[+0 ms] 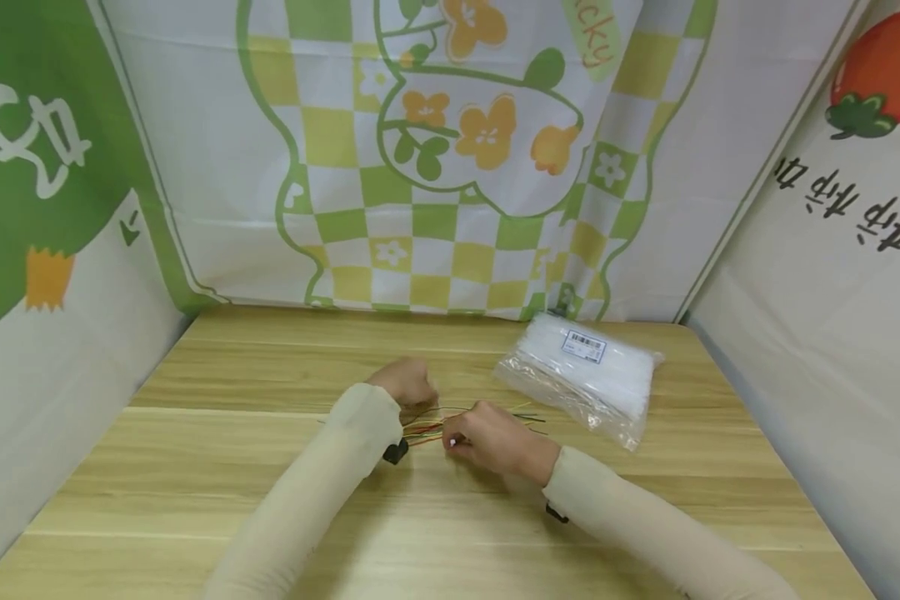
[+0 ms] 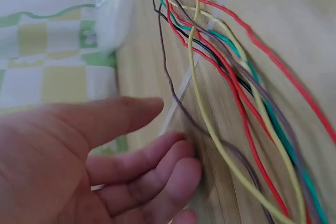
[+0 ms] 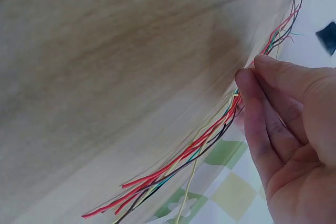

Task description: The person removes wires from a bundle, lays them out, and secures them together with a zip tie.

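A loose bundle of thin wires [image 2: 247,93] in red, yellow, teal, black and brown lies across the wooden table between the two hands. A white cable tie [image 2: 181,90] runs beneath it. My right hand [image 1: 491,437] pinches one end of the tie between thumb and fingertips, where a small white tip shows, on the near side of the wires. On the far side is my left hand [image 1: 407,382]. In the left wrist view its fingers [image 2: 176,174] bend loosely beside the tie's other end, and the thumb stands apart from them.
A clear plastic bag of white cable ties [image 1: 588,367] with a barcode label lies at the back right of the wooden table [image 1: 195,492]. Printed cloth [image 1: 435,250] hangs behind the table and at both sides. A dark wrist device [image 1: 395,452] sits at the left sleeve.
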Demonstrator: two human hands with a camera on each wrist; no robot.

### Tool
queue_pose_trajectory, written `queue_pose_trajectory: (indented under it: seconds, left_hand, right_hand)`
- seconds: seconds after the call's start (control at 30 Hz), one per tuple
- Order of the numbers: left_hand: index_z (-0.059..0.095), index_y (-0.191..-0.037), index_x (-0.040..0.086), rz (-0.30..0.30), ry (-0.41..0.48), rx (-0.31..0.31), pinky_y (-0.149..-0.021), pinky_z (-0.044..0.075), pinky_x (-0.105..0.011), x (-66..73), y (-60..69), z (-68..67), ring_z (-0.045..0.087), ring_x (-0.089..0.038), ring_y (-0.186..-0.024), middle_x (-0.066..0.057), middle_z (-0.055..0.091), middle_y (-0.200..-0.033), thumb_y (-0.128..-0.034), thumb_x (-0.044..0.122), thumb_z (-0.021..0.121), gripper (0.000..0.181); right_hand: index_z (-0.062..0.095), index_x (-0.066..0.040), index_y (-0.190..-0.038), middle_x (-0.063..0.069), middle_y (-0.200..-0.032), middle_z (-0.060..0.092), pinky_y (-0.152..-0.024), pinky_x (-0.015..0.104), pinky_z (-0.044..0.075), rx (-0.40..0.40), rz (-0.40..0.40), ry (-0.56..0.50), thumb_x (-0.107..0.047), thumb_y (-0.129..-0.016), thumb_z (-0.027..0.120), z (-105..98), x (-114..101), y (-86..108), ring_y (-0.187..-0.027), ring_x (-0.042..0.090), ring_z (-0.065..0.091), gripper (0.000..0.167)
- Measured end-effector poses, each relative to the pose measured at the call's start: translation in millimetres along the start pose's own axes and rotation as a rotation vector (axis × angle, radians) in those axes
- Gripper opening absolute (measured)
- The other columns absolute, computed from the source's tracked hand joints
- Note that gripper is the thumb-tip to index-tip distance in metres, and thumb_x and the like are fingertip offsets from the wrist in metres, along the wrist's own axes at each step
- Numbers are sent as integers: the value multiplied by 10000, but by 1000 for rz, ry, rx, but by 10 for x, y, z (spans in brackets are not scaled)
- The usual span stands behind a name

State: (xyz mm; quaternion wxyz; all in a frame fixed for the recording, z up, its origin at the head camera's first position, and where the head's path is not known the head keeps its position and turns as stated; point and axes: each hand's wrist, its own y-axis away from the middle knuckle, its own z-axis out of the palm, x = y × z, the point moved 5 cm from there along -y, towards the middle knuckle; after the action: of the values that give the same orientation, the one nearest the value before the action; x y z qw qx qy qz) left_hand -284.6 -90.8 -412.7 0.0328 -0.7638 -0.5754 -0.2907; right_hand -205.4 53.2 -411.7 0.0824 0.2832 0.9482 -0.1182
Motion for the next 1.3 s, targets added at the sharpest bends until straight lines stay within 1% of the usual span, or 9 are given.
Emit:
queue_pose_trajectory:
  seconds: [0.2,0.27,0.4,0.5,0.63,0.73,0.87,1.1,1.3]
  left_hand:
    - [588,-911,56,-191,107,25,-574,412,-305,51,-152,-5,501,-200,-651,-67,571,-756,-892,79,753,168]
    - [596,-891,44,-199,92,44,-558,416,-321,-41,-330,57,497,-232,-653,-96,571,-773,-861,49,715,122]
    - [581,-772,54,-250,84,36,-493,367,-310,-45,-470,86,411,-207,-553,-84,524,-670,-849,1,630,105]
    - [614,-760,49,-300,91,29,-492,323,-300,96,-362,33,335,-174,-536,-70,501,-651,-894,-13,629,148]
    - [692,-844,44,-313,41,60,-513,340,-312,192,-298,4,401,-209,-609,-99,615,-827,-929,42,652,94]
    - [742,-956,49,-352,25,73,-532,398,-336,183,-335,15,496,-244,-691,-121,685,-1023,-956,92,646,105]
    - [753,-1064,89,-444,30,89,-563,448,-369,147,-378,36,550,-228,-725,-95,715,-1112,-1013,164,601,177]
    - [737,-992,114,-520,57,111,-550,411,-329,101,-398,51,495,-179,-644,-69,713,-972,-1034,228,560,215]
    - [736,-1030,111,-545,96,125,-543,479,-379,51,-419,72,570,-204,-713,-79,727,-1079,-1034,242,537,239]
  right_hand:
    - [768,-179,-870,-95,-850,767,-697,193,559,-20,10,-15,-129,-942,807,37,5,-10,-744,17,695,97]
    - [772,-180,-878,-92,-862,774,-700,182,555,-26,8,-17,-127,-943,807,53,5,-16,-752,15,698,90]
    - [780,-172,-886,-85,-895,790,-697,157,550,-19,0,-9,-122,-943,806,58,3,-16,-759,12,709,80]
    - [785,-165,-883,-76,-905,797,-701,149,554,-5,-10,-3,-108,-942,802,41,1,-7,-766,22,723,84]
    - [813,-159,-904,-62,-952,809,-748,171,580,-13,-11,-10,-103,-948,796,17,-2,1,-844,58,760,74]
    - [835,-159,-932,-58,-1002,815,-784,193,594,-28,1,-16,-105,-950,795,17,6,-1,-911,80,773,70]
    - [838,-160,-936,-45,-986,807,-765,185,584,-20,4,-16,-100,-935,809,28,26,4,-873,72,764,66]
    - [847,-146,-953,-19,-969,802,-755,167,572,-17,19,-50,-82,-920,819,45,55,-3,-846,63,750,78]
    - [851,-141,-964,-16,-977,801,-762,172,576,-35,32,-57,-76,-923,814,40,52,-1,-853,63,748,85]
